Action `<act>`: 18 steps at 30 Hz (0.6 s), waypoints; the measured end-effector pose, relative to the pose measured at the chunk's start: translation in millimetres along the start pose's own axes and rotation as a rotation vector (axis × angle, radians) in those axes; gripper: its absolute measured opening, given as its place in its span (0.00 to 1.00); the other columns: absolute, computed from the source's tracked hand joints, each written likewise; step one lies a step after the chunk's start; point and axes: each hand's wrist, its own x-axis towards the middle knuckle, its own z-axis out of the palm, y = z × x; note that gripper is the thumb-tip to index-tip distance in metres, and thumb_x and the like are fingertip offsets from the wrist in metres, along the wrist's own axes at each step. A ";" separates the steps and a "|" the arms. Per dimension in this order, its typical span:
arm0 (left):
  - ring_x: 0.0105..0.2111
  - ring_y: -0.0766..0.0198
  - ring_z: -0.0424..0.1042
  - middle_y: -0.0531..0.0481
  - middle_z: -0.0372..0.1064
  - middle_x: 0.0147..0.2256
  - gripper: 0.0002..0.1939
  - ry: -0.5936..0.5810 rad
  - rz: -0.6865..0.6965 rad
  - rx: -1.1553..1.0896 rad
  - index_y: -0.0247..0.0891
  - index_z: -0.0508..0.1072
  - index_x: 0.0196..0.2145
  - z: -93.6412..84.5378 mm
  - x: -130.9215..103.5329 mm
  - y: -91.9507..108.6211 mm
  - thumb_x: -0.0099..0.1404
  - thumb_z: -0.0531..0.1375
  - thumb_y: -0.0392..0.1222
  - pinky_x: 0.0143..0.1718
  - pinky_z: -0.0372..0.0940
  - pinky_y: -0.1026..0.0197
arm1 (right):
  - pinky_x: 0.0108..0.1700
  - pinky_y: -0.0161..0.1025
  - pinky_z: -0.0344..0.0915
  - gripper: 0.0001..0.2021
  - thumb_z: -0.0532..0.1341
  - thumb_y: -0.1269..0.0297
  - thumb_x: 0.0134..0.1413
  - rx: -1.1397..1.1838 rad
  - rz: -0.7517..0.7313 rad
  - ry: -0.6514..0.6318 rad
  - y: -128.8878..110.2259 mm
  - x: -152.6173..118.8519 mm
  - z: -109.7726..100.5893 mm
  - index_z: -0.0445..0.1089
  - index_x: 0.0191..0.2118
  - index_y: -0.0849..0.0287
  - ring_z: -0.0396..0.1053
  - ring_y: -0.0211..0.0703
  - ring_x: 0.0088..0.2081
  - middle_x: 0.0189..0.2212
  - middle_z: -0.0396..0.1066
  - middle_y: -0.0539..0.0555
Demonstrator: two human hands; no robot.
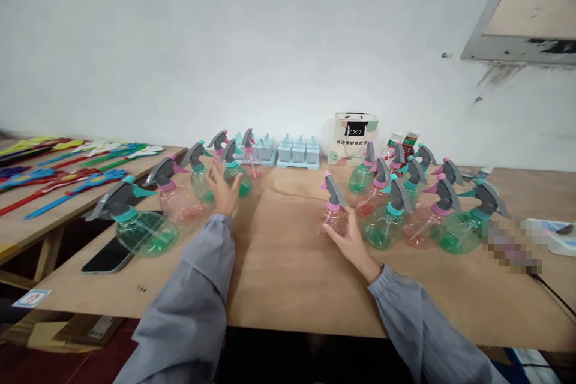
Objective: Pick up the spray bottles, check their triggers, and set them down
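My right hand [353, 244] is wrapped around the body of a pink spray bottle [333, 215], which stands upright at the left end of the right-hand group. Its sprayer head is grey with a pink nozzle. My left hand [224, 187] is raised among the left-hand bottles, thumb and fingers apart. Just behind it stands a green spray bottle [243, 182], and on its left another green spray bottle [201, 183]; whether it touches either I cannot tell. Nearer me on the left are a pink spray bottle [177, 203] and a green spray bottle [146, 234].
Several more spray bottles [384, 227] crowd the right side. Pale blue ice-pop moulds [298, 153] and a printed paper bag [353, 138] stand by the wall. A phone [108, 257] lies at the left, partly under a bottle. Hand-shaped clappers [96, 181] cover the neighbouring table.
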 end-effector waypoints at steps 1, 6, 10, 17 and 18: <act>0.65 0.44 0.52 0.34 0.50 0.62 0.33 0.103 0.024 -0.017 0.34 0.54 0.63 -2.4 -7.0 5.6 0.68 0.60 0.52 0.65 0.51 0.37 | 0.65 0.59 0.58 0.31 0.65 0.49 0.56 0.002 -0.006 -0.005 -0.9 -0.7 0.2 0.57 0.61 0.53 0.62 0.55 0.61 0.58 0.63 0.61; 0.58 0.49 0.62 0.35 0.57 0.57 0.26 -0.014 0.253 -0.156 0.38 0.60 0.58 -8.2 -49.3 64.6 0.68 0.58 0.54 0.59 0.61 0.42 | 0.66 0.58 0.59 0.28 0.59 0.50 0.63 -0.011 -0.032 -0.050 -11.2 -7.3 3.2 0.56 0.63 0.53 0.63 0.54 0.62 0.58 0.65 0.60; 0.67 0.44 0.54 0.34 0.49 0.66 0.47 -0.490 0.178 -0.396 0.42 0.52 0.66 8.5 -88.2 130.3 0.58 0.66 0.62 0.64 0.57 0.42 | 0.68 0.59 0.56 0.30 0.57 0.51 0.65 -0.070 -0.119 -0.161 -25.0 -13.1 8.9 0.53 0.69 0.51 0.58 0.54 0.66 0.64 0.61 0.61; 0.49 0.57 0.72 0.40 0.67 0.55 0.41 -0.550 -0.162 -0.641 0.44 0.57 0.63 33.2 -111.8 177.1 0.56 0.69 0.53 0.51 0.68 0.55 | 0.68 0.60 0.60 0.30 0.58 0.58 0.64 -0.152 -0.290 -0.360 -49.8 -13.9 -6.6 0.55 0.70 0.47 0.59 0.54 0.67 0.66 0.62 0.56; 0.46 0.59 0.73 0.41 0.68 0.53 0.38 -0.527 -0.180 -0.640 0.43 0.60 0.61 32.1 -110.0 175.2 0.57 0.68 0.53 0.49 0.69 0.55 | 0.68 0.61 0.60 0.28 0.57 0.59 0.65 -0.185 -0.318 -0.322 -52.9 -13.5 -16.5 0.57 0.68 0.46 0.60 0.54 0.67 0.65 0.63 0.55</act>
